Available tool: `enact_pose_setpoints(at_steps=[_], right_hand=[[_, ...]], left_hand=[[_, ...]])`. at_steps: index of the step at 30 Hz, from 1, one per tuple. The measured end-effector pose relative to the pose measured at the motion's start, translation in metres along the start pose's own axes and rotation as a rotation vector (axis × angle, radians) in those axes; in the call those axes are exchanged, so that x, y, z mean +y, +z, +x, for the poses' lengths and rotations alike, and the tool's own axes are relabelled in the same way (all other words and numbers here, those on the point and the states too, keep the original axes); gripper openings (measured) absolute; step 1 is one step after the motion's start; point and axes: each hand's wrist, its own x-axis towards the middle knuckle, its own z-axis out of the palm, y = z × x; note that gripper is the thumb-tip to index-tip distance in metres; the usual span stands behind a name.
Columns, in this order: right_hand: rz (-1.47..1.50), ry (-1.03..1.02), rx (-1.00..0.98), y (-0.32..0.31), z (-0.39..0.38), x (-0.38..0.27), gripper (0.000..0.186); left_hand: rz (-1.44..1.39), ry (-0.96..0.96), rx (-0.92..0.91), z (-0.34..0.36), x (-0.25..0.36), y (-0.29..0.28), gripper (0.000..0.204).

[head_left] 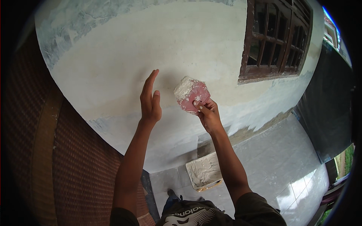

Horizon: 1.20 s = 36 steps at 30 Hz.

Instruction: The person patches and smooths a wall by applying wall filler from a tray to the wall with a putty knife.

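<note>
My right hand [208,115] grips a pink, flat plastering scraper [200,93] by its lower right edge, thumb on its face. Thick cream-white putty covers the scraper's upper left part, and smears dot the rest. To the left, my left hand [151,98] is raised with its fingers stretched upward, held together, and the thumb apart; nothing is in it. Both hands are in front of a wall [124,49] coated in pale putty, with rougher grey-blue patches along its top and bottom. Whether the scraper touches the wall I cannot tell.
A rectangular tub [203,171] of white putty stands on the grey tiled floor [260,158] by the wall's foot. A brown wooden window [277,41] is set in the wall at upper right. Woven brown panelling [83,150] runs along the left; a dark sheet [320,101] stands at right.
</note>
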Motion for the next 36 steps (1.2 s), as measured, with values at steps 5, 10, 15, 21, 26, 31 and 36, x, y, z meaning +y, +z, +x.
enact_pose_setpoints(at_steps=[5,10,15,21,26,31,36], right_hand=[[-0.033,-0.113,-0.045,0.034,0.041,-0.01,0.017],[-0.072,-0.211,-0.081,0.078,0.081,-0.018,0.018],[-0.123,-0.33,-0.086,0.123,0.12,-0.035,0.016],[-0.215,-0.42,-0.095,0.162,0.162,-0.059,0.017],[-0.236,-0.545,-0.101,0.194,0.189,-0.102,0.02],[-0.344,-0.863,-0.045,0.224,0.228,-0.171,0.025],[-0.494,-1.15,0.012,0.248,0.281,-0.246,0.026]], left_hand=[[0.038,0.119,0.011,0.055,-0.012,-0.028,0.055],[0.057,0.261,0.014,0.107,-0.034,-0.063,0.054],[0.092,0.401,0.02,0.162,-0.048,-0.092,0.053],[0.099,0.506,0.062,0.22,-0.051,-0.113,0.053],[0.174,0.568,0.132,0.263,-0.039,-0.13,0.051],[0.226,0.597,0.182,0.305,-0.027,-0.137,0.05],[0.318,0.605,0.226,0.348,-0.022,-0.128,0.049]])
